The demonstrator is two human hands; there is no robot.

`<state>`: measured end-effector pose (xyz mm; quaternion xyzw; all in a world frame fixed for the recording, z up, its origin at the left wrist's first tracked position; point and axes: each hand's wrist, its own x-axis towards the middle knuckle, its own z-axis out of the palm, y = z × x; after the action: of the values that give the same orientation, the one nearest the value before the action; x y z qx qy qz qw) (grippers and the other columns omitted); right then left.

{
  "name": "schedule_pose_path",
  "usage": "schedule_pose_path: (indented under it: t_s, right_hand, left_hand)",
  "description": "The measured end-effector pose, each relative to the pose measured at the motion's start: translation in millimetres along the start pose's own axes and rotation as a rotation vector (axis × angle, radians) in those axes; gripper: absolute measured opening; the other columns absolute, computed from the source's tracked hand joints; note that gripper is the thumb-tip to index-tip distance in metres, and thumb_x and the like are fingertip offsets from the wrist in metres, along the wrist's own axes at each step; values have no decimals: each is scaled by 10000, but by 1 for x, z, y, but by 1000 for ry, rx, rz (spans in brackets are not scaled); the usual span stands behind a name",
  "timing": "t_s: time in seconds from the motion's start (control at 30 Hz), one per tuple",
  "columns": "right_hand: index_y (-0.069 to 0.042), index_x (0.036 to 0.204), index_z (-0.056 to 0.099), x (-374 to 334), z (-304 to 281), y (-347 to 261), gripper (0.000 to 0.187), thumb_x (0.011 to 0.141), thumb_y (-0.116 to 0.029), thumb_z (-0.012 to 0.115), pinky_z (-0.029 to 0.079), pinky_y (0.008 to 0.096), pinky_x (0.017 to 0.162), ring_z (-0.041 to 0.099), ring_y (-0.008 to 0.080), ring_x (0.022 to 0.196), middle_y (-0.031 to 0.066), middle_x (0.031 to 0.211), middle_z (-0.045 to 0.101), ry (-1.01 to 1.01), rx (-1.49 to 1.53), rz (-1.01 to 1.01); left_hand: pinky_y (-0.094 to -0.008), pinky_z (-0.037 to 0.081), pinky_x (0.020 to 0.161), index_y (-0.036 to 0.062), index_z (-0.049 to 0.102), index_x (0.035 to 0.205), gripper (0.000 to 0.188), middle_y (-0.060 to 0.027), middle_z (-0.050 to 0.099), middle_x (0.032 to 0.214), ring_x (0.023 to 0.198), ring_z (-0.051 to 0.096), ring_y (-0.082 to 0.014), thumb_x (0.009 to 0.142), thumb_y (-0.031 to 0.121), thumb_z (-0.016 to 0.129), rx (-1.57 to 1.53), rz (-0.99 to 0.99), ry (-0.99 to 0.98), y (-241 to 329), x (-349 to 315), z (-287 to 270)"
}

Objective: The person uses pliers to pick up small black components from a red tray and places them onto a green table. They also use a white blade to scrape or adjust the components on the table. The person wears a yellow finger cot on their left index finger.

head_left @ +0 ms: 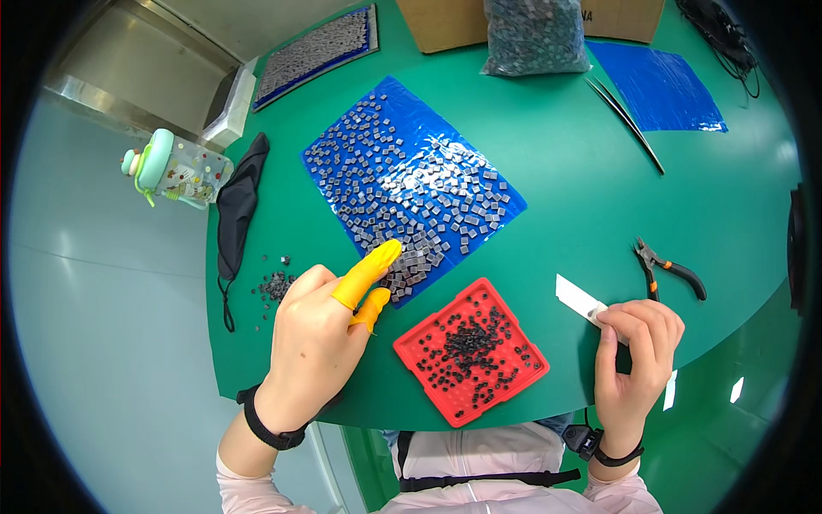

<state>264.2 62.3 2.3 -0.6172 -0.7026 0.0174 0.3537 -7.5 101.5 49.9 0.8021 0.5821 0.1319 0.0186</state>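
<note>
My left hand (321, 330) wears yellow finger cots on two fingers; the longer one touches the near corner of a heap of small grey square parts (411, 201) spread on a blue plastic sheet (402, 103). My right hand (638, 347) is closed on the near end of a flat white strip (575, 296) lying on the green table (565, 188). Between the hands sits a red square grid tray (514, 330) holding several small black parts.
Orange-handled pliers (672, 270) lie right of the strip. A small pile of dark parts (274, 284), a black face mask (240, 201) and a pastel bottle (175, 170) are at the left. Far side: a bag of parts (535, 34), cardboard boxes, another blue sheet (659, 86), thin rods (625, 120).
</note>
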Motion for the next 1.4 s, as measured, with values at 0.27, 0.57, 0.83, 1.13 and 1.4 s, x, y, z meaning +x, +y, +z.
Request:
schedule_pose_path:
  t_s: [0.27, 0.57, 0.83, 1.13, 1.4]
  right_hand:
    - [-61, 827, 625, -1, 2, 1, 160, 685, 11, 637, 359, 366, 813, 543, 238, 866, 47, 860, 597, -7, 4, 5]
    - [-69, 826, 626, -2, 3, 1, 173, 674, 12, 638, 362, 367, 840, 536, 256, 921, 46, 910, 595, 5, 7, 35]
    - [-75, 831, 626, -4, 1, 1, 172, 677, -2, 644, 362, 368, 841, 539, 260, 945, 42, 922, 596, 21, -48, -18]
    - [-44, 964, 617, 2, -20, 13, 250, 718, -22, 652, 374, 415, 901, 470, 308, 1079, 106, 1116, 534, 102, -69, 145]
    - [-73, 1171, 563, 9, -31, 20, 500, 706, -137, 736, 320, 422, 986, 407, 308, 1219, 105, 1304, 463, -91, -204, 217]
  left_hand:
    - [-282, 408, 522, 125, 679, 1069, 435, -41, 497, 641, 582, 475, -172, 670, -47, 713, 20, -61, 93, 0, -2, -5]
    - [-260, 480, 565, 24, 699, 922, 235, -118, 663, 802, 631, 607, -198, 709, -66, 660, -33, -267, -27, -16, -20, -13]
    - [-257, 488, 570, 1, 695, 867, 190, -112, 656, 774, 624, 617, -189, 682, -44, 701, -204, -345, -47, -18, -28, -17]
    - [-256, 476, 541, -15, 669, 797, 147, -99, 645, 732, 604, 620, -184, 660, -45, 713, -207, -279, -41, -21, -22, -17]
    - [-198, 447, 514, -18, 650, 835, 163, -73, 661, 724, 550, 578, -93, 698, -105, 667, -423, -518, 169, 9, -61, -33]
